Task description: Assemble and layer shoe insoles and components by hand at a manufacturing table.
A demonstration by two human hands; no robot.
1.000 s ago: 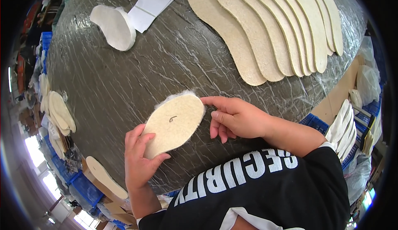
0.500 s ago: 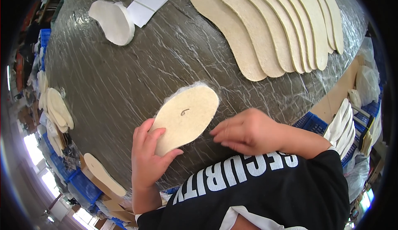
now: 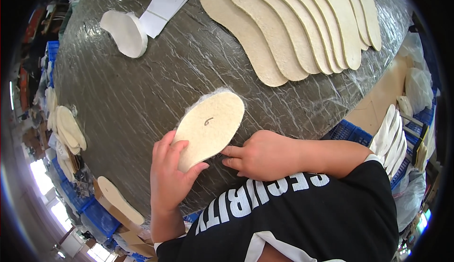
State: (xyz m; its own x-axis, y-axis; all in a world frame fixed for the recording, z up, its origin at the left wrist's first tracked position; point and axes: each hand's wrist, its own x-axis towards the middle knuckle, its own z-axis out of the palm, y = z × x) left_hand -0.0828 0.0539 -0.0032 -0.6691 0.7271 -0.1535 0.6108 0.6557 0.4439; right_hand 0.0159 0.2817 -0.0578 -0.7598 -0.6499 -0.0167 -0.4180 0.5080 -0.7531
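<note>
While it lies flat near the front edge of the bench (image 3: 142, 96), the fuzzy insole (image 3: 208, 128) is kept in place by two hands. Its smooth side faces up, and soft white fluff peeks out around its rim. The heel end is pinched by the left hand (image 3: 171, 177), with the fingers curled over the top and the thumb pressed at the side, so the insole cannot slide. The right hand (image 3: 262, 154) is laid just beside the long edge, its fingers close together and the fingertips touching the rim, likely to smooth it or hold it flat. Nothing is gripped by that hand.

Further back, a row of long tan soles (image 3: 293, 25) is fanned out, each one overlapping the next, so they can be picked one at a time. Toward the far left corner, a small stack of white insoles (image 3: 125, 31) is kept beside strips of white paper (image 3: 165, 2).
</note>
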